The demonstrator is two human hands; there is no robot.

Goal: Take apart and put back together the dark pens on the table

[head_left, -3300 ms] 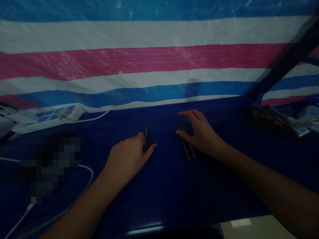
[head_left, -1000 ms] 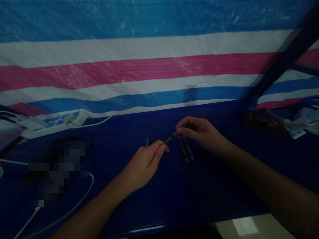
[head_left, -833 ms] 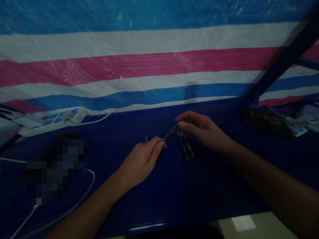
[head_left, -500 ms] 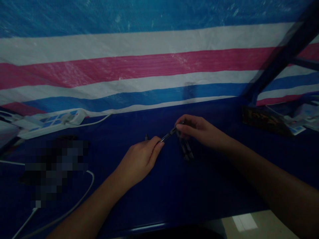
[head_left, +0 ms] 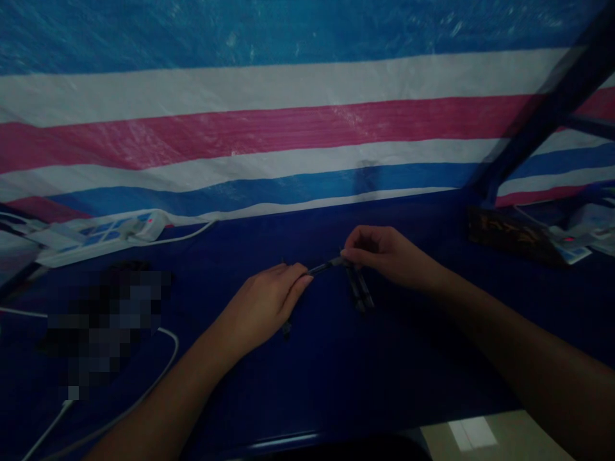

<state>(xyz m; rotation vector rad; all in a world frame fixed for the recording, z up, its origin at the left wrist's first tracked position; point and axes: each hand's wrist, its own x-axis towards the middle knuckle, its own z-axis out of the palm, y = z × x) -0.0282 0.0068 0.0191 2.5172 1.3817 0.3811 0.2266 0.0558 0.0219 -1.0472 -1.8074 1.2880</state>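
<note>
A slim dark pen (head_left: 323,266) spans the gap between my two hands, slanting slightly up to the right. My left hand (head_left: 271,294) is closed, thumb and fingers pinching the pen's left end. The right end, with a greyish section, sits in the fingertips of my right hand (head_left: 377,253), which is also closed in a pinch. Just below my right fingertips, a couple of dark pens (head_left: 359,289) lie side by side on the blue table. A small dark piece (head_left: 287,330) shows from under my left hand; the rest of it is hidden.
A white power strip (head_left: 103,235) with plugs and cables lies at the back left. In front of it is a pixelated dark object (head_left: 110,320) with a white cable (head_left: 175,349). A dark patterned box (head_left: 514,235) stands at the right, before a striped sheet (head_left: 288,134).
The pen has tilted closer to level as my right hand has come down slightly. My left hand has shifted a little, uncovering the dark piece below it.
</note>
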